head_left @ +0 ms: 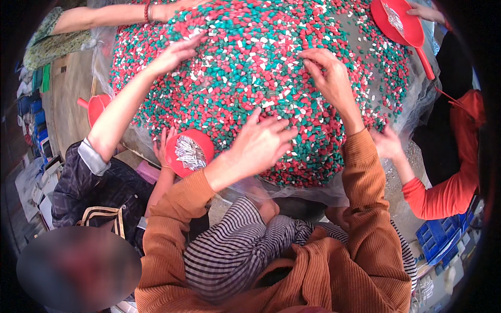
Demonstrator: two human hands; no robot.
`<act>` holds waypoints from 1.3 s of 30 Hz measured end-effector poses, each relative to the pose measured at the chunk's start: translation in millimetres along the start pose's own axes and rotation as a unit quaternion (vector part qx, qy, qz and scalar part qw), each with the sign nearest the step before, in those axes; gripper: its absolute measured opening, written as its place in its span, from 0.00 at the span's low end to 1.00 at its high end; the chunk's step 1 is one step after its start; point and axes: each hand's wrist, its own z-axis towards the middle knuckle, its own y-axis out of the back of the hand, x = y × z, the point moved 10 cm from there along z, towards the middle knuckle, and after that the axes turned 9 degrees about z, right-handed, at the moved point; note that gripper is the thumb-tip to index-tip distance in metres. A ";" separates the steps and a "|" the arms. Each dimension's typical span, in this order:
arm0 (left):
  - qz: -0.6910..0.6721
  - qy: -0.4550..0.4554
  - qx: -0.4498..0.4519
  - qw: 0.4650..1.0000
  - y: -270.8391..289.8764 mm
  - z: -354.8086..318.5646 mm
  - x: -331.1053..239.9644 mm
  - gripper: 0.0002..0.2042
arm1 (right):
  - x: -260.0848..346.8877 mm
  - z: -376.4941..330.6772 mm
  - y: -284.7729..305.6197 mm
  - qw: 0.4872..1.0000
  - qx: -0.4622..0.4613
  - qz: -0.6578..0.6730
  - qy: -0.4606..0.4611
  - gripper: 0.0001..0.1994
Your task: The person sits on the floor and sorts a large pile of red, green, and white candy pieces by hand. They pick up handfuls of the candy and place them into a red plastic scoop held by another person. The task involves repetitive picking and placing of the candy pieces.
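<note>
While both hands lay on the heap of red, green and white pieces | left hand spread flat at near edge | right hand pinching pieces farther in, nearer the heap's middle.

lying at right edge: blue crate | resting top right: red scoop | sitting lower left: red bowl of white pieces
</note>
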 end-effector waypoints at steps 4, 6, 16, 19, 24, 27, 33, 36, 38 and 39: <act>0.046 0.054 -0.059 0.996 22.8 22.5 38.9 0.12 | -25.6 1.6 16.7 0.994 -0.028 -0.018 -0.105 0.07; 0.062 0.056 -0.107 0.991 29.8 31.4 51.3 0.16 | -33.3 -2.8 10.5 0.991 -0.014 0.011 -0.134 0.07; 0.086 0.104 -0.117 0.984 19.0 37.7 83.8 0.16 | -35.4 -8.4 -20.2 0.982 0.081 -0.143 -0.089 0.08; 0.075 0.131 -0.145 0.978 34.0 35.2 94.8 0.14 | -25.2 -5.4 -25.7 0.978 0.082 -0.188 -0.049 0.05; 0.039 0.064 -0.126 0.989 21.4 48.7 94.8 0.13 | -28.4 -2.7 -34.2 0.959 0.085 -0.270 -0.014 0.04; 0.110 0.094 -0.088 0.986 7.9 42.3 104.9 0.11 | -43.9 -2.1 -39.7 0.941 0.139 -0.297 -0.085 0.05; 0.149 0.224 -0.051 0.962 23.9 10.4 146.8 0.09 | -33.0 -3.4 -45.7 0.936 0.136 -0.323 -0.020 0.03; 0.128 0.209 -0.108 0.963 30.1 6.4 151.1 0.10 | -34.3 -2.7 -46.4 0.936 0.165 -0.308 -0.040 0.03; 0.117 0.207 -0.137 0.962 38.1 7.7 146.8 0.11 | -31.0 -4.9 -40.9 0.948 0.119 -0.296 -0.014 0.04; 0.107 0.206 -0.149 0.961 42.0 10.2 143.5 0.11 | -28.8 -4.7 -35.7 0.952 0.095 -0.290 0.000 0.04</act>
